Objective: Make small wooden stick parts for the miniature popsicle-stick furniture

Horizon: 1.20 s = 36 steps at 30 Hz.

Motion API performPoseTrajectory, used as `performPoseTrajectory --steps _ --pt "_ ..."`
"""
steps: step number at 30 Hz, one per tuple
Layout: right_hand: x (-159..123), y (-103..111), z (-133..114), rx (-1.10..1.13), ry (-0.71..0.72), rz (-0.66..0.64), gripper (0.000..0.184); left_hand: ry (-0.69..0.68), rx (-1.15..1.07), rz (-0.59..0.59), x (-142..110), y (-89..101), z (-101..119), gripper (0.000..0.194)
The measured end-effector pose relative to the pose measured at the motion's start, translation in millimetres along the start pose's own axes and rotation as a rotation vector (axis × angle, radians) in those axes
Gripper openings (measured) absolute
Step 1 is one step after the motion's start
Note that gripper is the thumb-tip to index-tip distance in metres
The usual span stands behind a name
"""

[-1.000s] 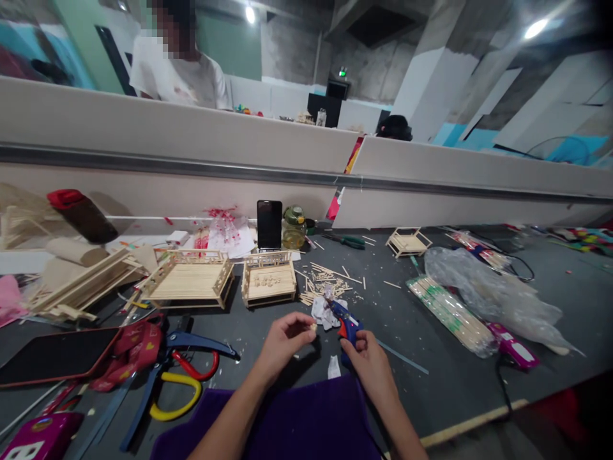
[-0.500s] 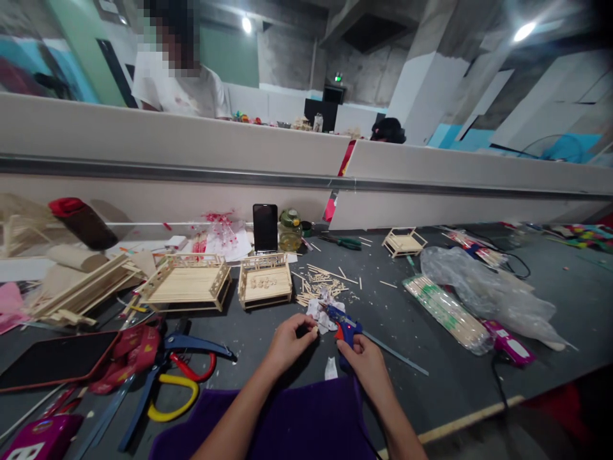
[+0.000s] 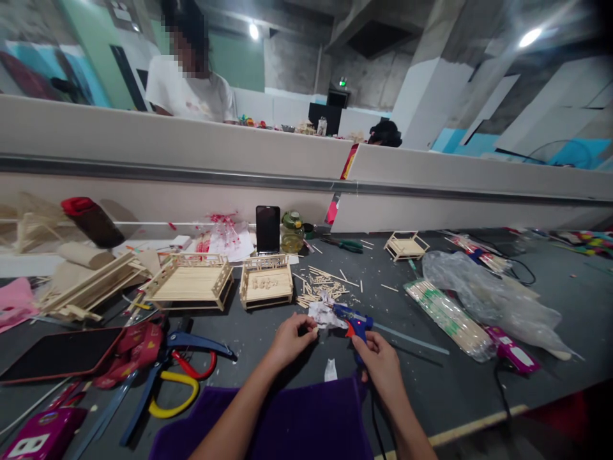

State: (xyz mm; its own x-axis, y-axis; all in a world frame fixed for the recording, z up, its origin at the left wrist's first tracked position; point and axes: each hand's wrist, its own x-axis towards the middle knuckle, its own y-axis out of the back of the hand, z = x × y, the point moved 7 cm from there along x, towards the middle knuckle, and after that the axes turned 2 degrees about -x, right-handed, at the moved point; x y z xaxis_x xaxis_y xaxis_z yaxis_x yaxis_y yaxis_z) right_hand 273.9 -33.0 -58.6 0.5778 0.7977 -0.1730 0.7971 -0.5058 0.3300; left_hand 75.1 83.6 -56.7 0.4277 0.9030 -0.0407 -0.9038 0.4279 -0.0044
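My right hand (image 3: pixel 380 363) is closed round the handle of a blue hot glue gun (image 3: pixel 360 324), its nozzle pointing left and a clear glue stick (image 3: pixel 412 338) jutting from its back. Crumpled white paper (image 3: pixel 325 315) lies by the nozzle. My left hand (image 3: pixel 293 342) pinches a small pale wooden bit (image 3: pixel 315 330) between thumb and fingertips, a short way left of the gun. Just beyond are loose short sticks (image 3: pixel 323 285) and a small stick-built bed (image 3: pixel 265 289) with little wooden pieces on its top.
A larger stick-built bed (image 3: pixel 191 285) stands further left, a small one (image 3: pixel 406 246) at back right. Cutters (image 3: pixel 158 367) and yellow-handled scissors (image 3: pixel 173 395) lie at left. A packet of sticks (image 3: pixel 450 316) lies right. A phone (image 3: pixel 268 230) leans near the partition (image 3: pixel 215 198).
The glue gun in my right hand has moved to the right, away from my left hand, and turned more level. My left hand keeps its pinch in nearly the same place.
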Motion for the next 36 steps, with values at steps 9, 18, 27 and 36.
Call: performPoseTrajectory --steps 9,18,27,36 --pt "-9.5 21.8 -37.4 0.421 0.109 0.088 0.044 -0.073 0.071 -0.037 -2.5 1.7 5.6 0.016" --pt "-57.1 -34.1 -61.7 0.354 0.159 -0.258 0.039 0.025 -0.490 0.075 -25.5 47.4 34.5 0.021" --pt "-71.0 -52.6 -69.7 0.202 0.265 -0.331 0.035 0.061 -0.597 0.069 -28.9 49.8 36.5 0.023" --pt "-70.4 -46.5 -65.8 0.095 0.336 -0.215 0.039 0.056 -0.576 0.064 -31.9 48.8 39.3 0.023"
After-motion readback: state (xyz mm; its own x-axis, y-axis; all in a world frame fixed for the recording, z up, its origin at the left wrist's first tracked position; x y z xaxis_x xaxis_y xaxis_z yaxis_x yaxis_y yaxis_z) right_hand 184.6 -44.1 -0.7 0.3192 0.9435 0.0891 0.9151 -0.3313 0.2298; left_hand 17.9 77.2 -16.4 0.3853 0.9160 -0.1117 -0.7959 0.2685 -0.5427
